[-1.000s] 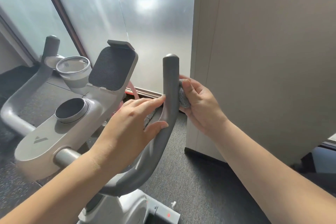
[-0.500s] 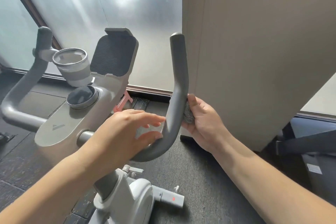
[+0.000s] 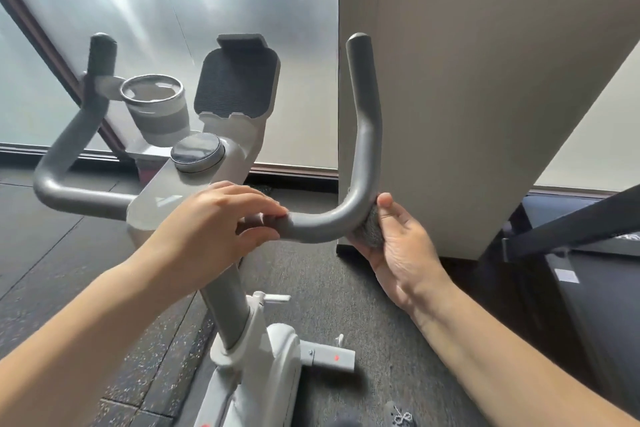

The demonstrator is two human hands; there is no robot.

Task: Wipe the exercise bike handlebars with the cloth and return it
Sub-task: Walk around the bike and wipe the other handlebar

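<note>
The grey handlebars (image 3: 363, 121) of a white exercise bike curve up on both sides of its console. My right hand (image 3: 398, 246) presses a small grey cloth (image 3: 372, 229) against the outer bend of the right bar, low down where it turns upward. The cloth is mostly hidden between palm and bar. My left hand (image 3: 214, 229) rests on the horizontal part of the same bar next to the console, fingers curled over it. The left bar (image 3: 69, 156) is untouched.
On the console sit a round dial (image 3: 197, 152), a cup holder (image 3: 156, 107) and a tablet rest (image 3: 237, 87). A beige cabinet (image 3: 467, 97) stands close to the right bar. Frosted glass lies behind, dark rubber floor (image 3: 69, 270) below, and a dark machine (image 3: 571, 253) at the right.
My right hand has slid the cloth down the right bar from the upright part to the bend. My left hand has shifted inward toward the console. The view has tilted.
</note>
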